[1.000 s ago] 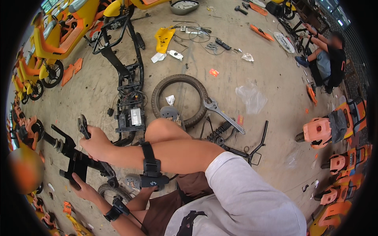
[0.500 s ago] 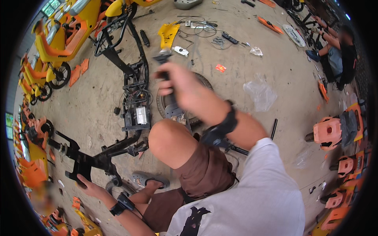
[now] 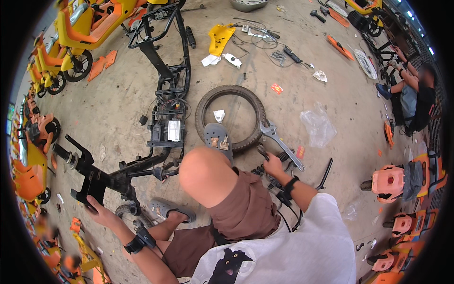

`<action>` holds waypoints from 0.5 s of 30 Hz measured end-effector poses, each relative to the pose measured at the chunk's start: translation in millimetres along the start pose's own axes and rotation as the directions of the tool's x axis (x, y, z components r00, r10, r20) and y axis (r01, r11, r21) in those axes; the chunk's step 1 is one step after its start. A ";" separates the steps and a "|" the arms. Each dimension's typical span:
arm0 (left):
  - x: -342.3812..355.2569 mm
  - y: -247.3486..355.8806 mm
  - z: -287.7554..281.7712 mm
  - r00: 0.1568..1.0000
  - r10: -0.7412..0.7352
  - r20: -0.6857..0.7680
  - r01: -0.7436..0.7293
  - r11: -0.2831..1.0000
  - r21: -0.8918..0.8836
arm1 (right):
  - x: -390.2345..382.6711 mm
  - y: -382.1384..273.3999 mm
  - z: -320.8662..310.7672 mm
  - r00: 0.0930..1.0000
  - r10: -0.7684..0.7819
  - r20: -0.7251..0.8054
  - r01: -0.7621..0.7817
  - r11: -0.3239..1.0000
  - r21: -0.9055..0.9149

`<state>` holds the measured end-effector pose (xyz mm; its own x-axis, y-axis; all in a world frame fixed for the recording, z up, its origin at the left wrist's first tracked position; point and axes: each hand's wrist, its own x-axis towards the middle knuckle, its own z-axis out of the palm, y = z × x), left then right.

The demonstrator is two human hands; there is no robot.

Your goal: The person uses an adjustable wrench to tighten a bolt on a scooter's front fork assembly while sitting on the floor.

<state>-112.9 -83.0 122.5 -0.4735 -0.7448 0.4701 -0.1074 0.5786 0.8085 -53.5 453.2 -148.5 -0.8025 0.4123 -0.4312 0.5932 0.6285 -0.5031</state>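
Scooters and frame seen from above. Yellow and orange scooters (image 3: 90,31) stand in rows along the upper left. The black scooter frame (image 3: 161,66), principal object of the figure, lies on the concrete floor (image 3: 123,109) left of the wearer's knee and extends to the lower left, where it ends in a tube and a flat black bracket. At far right a co-worker (image 3: 418,102) sits low, apart from the wearer. A bare tyre (image 3: 230,88) lies flat beyond the knee, right of the frame; a clear plastic sheet (image 3: 318,124) lies farther right. An adjustable wrench (image 3: 283,146) rests with its head at the tyre's right edge. The left hand (image 3: 101,213) touches the lower edge of the bracket; whether it grips cannot be told, its fingers being partly hidden. The right hand (image 3: 273,165) is closed around a dark hand tool (image 3: 262,150), near the wrench handle
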 end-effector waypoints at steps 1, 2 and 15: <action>1.2 -0.1 0.0 1.000 0.005 -0.001 -0.005 1.000 0.005 | 8.6 -10.8 9.0 1.000 -0.023 -0.018 0.023 1.000 0.001; 2.8 -1.7 0.5 1.000 0.009 -0.002 -0.009 1.000 0.012 | 22.6 -23.6 16.5 0.998 -0.045 -0.034 0.045 0.999 0.001; 2.7 -8.4 1.7 0.998 -0.054 0.019 0.055 0.997 -0.061 | 57.1 -33.4 54.1 0.973 -0.066 -0.223 0.121 0.962 0.244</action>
<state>-114.8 -89.3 116.4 -0.4834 -0.7687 0.4189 -0.0796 0.5152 0.8534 -115.7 420.1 -196.9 -0.8339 0.5065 -0.2194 0.4890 0.4936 -0.7191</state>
